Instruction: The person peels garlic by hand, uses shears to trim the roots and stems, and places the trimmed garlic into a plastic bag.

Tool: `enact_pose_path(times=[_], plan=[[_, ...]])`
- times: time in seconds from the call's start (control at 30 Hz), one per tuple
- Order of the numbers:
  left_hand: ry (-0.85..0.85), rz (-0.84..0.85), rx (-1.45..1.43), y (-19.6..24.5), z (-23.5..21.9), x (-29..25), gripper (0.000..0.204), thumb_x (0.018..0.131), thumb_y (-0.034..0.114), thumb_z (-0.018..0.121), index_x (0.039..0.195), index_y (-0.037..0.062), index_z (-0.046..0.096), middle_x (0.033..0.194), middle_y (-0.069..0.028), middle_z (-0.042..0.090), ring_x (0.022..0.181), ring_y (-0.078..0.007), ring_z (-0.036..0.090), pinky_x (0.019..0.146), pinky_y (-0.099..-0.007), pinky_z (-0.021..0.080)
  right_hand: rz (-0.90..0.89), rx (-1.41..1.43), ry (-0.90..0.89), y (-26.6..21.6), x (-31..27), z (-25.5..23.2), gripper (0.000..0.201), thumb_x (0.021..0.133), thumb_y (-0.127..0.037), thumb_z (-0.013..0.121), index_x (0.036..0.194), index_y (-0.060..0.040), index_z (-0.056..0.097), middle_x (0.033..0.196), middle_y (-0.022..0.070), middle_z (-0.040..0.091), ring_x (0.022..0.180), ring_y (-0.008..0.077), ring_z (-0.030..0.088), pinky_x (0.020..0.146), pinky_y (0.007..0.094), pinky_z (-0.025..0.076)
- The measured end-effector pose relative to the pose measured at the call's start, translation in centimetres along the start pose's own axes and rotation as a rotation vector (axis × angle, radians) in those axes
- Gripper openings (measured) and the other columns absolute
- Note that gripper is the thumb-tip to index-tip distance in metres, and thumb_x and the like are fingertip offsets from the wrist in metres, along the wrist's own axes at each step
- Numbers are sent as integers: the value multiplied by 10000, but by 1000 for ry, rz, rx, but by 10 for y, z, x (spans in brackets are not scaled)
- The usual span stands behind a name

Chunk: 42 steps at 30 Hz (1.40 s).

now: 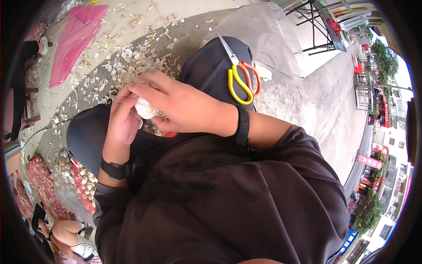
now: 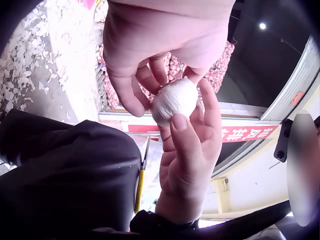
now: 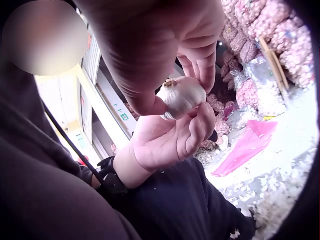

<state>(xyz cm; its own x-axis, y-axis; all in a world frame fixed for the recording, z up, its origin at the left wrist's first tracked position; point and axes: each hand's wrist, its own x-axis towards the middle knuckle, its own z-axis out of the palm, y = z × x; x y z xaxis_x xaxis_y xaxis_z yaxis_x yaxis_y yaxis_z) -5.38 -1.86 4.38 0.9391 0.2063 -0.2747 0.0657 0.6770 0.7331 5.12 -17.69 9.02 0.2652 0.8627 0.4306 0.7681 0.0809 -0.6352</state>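
Note:
Both hands meet on a white garlic bulb (image 1: 146,108) held over the lap. My right hand (image 1: 176,103) grips it from above, thumb on one side and fingers on the other, as the right wrist view shows. The bulb (image 3: 184,97) has its cut-looking brown end turned up there. My left hand (image 1: 121,116) holds the bulb from the other side, its fingers curled against it in the right wrist view. Scissors (image 1: 239,75) with yellow and orange handles lie on the thigh beyond the right forearm, blades pointing away.
Garlic skins and stem bits (image 1: 136,64) litter the ground ahead. A pink plastic sheet (image 1: 79,42) lies at the far left. Filled net sacks (image 1: 46,185) and loose garlic bulbs (image 1: 88,187) stand at the left. Clear plastic sheeting (image 1: 268,35) spreads beyond the scissors. Another person's leg (image 1: 66,235) shows lower left.

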Motion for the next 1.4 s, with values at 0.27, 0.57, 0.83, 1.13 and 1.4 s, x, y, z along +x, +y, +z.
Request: enact_pose_path(times=[0.27, 0.57, 0.83, 1.13, 1.4], plan=[[18, 62, 140, -1, -20, -3, 93, 945, 127, 641, 983, 50, 676, 870, 13, 658, 772, -42, 581, 641, -186, 429, 29, 111, -28, 4, -3, 0, 784, 678, -34, 762, 1395, -86, 450, 1184, 152, 552, 996, 298, 614, 796, 328, 547], [25, 268, 231, 1, -12, -7, 114, 944, 77, 632, 1045, 25, 615, 826, -7, 628, 729, -75, 567, 673, -225, 465, 230, 458, 22, 18, -4, 7, 653, 786, -37, 692, 1380, -35, 420, 1207, 114, 559, 1035, 230, 614, 839, 322, 550], [-35, 284, 226, -4, 5, -5, 491, 916, 43, 655, 1358, -5, 449, 1106, -60, 593, 1044, -148, 594, 840, -278, 507, 522, 1291, 112, 21, 0, 4, 478, 974, -217, 407, 1414, -35, 361, 1403, 192, 482, 1263, 295, 531, 1012, 409, 479], [-108, 391, 198, -14, -1, 1, 572, 882, -2, 682, 1393, -26, 426, 1239, -90, 584, 1112, -165, 586, 946, -308, 497, 477, 859, 30, 21, -2, 13, 412, 1038, -252, 423, 1381, -25, 421, 1294, 92, 534, 1178, 189, 530, 1015, 347, 419], [-158, 416, 108, -10, -5, -5, 502, 852, -74, 667, 1315, -6, 483, 1252, -95, 584, 1130, -167, 584, 964, -318, 489, 331, 198, 16, 18, -16, -25, 364, 924, -104, 629, 1270, -29, 541, 1183, 111, 571, 1060, 216, 577, 905, 336, 482]])
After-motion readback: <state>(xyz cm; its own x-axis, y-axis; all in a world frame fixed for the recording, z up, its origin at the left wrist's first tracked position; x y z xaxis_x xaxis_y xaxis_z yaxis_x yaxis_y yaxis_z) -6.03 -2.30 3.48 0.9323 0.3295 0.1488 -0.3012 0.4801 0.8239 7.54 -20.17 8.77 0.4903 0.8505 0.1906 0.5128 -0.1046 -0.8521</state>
